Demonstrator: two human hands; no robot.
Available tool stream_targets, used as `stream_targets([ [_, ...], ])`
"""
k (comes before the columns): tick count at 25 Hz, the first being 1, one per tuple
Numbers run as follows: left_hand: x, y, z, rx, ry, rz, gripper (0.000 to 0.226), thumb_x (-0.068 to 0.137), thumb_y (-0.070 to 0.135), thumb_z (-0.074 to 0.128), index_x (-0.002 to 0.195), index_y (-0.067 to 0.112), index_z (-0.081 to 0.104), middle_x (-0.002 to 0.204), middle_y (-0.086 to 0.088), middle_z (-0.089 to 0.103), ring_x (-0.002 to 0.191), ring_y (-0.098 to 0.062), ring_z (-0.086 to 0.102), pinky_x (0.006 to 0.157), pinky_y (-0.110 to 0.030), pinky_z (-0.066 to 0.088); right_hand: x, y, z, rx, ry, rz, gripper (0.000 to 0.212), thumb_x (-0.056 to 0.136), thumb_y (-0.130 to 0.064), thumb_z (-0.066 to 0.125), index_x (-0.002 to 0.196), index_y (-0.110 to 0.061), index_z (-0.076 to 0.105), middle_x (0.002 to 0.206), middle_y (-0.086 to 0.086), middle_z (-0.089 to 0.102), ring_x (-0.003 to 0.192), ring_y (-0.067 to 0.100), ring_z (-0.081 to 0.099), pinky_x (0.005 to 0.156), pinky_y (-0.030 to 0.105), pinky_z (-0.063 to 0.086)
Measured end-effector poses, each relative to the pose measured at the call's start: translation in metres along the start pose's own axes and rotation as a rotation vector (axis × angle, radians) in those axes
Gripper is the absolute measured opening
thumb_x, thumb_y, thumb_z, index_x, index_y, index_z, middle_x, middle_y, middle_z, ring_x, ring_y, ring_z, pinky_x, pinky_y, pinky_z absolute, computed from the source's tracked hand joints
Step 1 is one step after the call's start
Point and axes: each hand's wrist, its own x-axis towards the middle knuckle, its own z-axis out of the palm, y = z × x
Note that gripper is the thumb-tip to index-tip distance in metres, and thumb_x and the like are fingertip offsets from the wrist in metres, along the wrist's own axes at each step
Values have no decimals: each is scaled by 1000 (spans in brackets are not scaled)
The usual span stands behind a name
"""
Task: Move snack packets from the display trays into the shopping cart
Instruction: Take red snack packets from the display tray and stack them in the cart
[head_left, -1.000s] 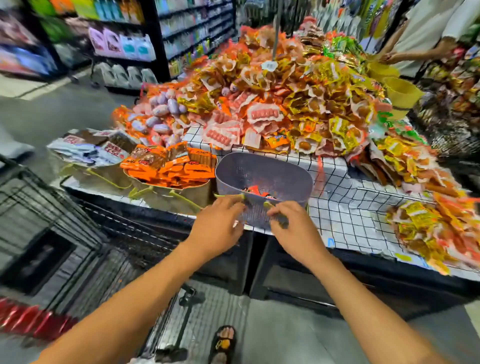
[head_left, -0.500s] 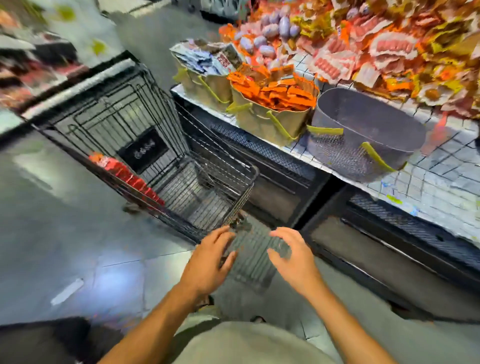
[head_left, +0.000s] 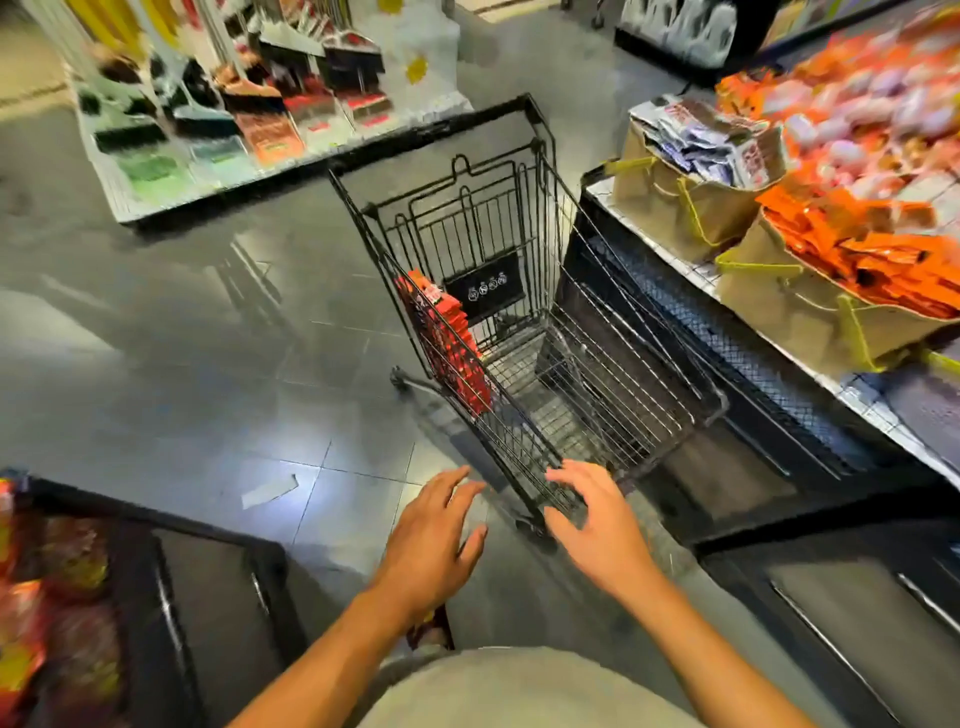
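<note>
A black wire shopping cart stands on the grey floor in front of me. Red snack packets lean against its left inner wall. My left hand and my right hand hover just short of the cart's near rim, fingers spread and holding nothing. On the display table at the right, a tan tray of orange packets and a tan tray of white and purple packets stand at the table's edge.
The display table's edge runs along the cart's right side. A low shelf of boxed goods stands across the aisle at the back left. A dark display stand with red packets is at my near left. Open floor lies left of the cart.
My view has swung left from the display table to the cart. Both hands left the grey basket on the table and now hover, empty, near the cart's rim.
</note>
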Motion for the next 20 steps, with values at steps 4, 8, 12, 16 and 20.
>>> stream_targets([
  [4, 34, -65, -47, 30, -3, 22, 51, 97, 46, 50, 145, 30, 46, 159, 2, 38, 146, -21, 38, 116, -38, 39, 34, -39, 53, 11, -21, -2, 36, 81, -28, 72, 116, -25, 69, 132, -6, 53, 128, 5, 46, 110, 25, 33],
  [8, 67, -104, -78, 56, -16, 45, 49, 98, 44, 53, 145, 31, 45, 160, 3, 37, 146, -20, 37, 115, -39, 40, 67, -63, 81, 13, -13, 32, 33, 85, -23, 74, 116, -29, 67, 132, -9, 50, 127, -3, 41, 108, 18, 28],
  [12, 84, -126, -86, 27, -6, 21, 48, 96, 41, 56, 142, 28, 49, 157, 0, 41, 143, -22, 41, 114, -41, 42, 118, -79, 89, 20, -33, 29, 33, 85, -24, 75, 116, -30, 67, 131, -11, 49, 126, -6, 41, 108, 14, 28],
  [16, 108, -148, -89, 13, -19, -43, 47, 98, 39, 56, 143, 31, 48, 160, 4, 36, 147, -19, 36, 118, -34, 34, 194, -90, 91, 14, -65, 24, 31, 85, -20, 74, 112, -33, 67, 129, -8, 52, 125, 3, 46, 107, 20, 30],
  [20, 165, -166, -106, 61, -26, -103, 51, 101, 45, 51, 150, 36, 40, 165, 6, 29, 150, -16, 29, 120, -32, 28, 291, -98, 89, 21, -46, -15, 30, 86, -15, 75, 109, -32, 67, 123, -8, 56, 119, 7, 51, 108, 23, 33],
])
